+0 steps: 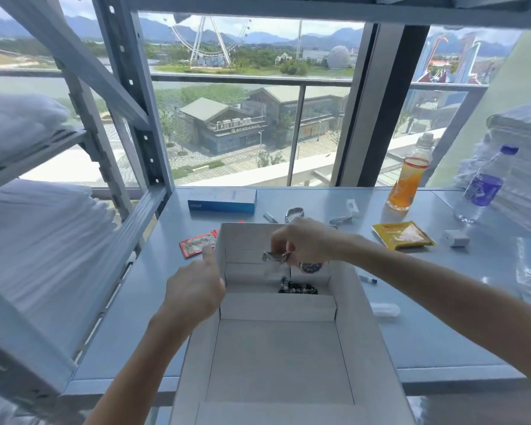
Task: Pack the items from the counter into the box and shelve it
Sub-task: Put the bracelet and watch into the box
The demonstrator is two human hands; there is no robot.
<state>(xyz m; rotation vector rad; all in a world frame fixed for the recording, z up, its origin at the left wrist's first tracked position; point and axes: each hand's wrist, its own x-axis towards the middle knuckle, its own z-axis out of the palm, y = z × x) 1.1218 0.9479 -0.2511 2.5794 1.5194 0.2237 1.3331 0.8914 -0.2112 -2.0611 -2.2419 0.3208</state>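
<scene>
An open white cardboard box stands on the blue-grey counter in front of me. My left hand grips the box's left wall near its far corner. Over the box's far compartment, my right hand pinches a small silvery metal item. Below that hand, inside the box, lie a watch with a dark dial and a black beaded bracelet. The box's near compartment holds nothing.
On the counter lie a blue carton, red sachets, a silver bracelet, a yellow packet, a white charger, an orange drink bottle, a water bottle, a marker and a white capsule. Shelving with white bags stands left.
</scene>
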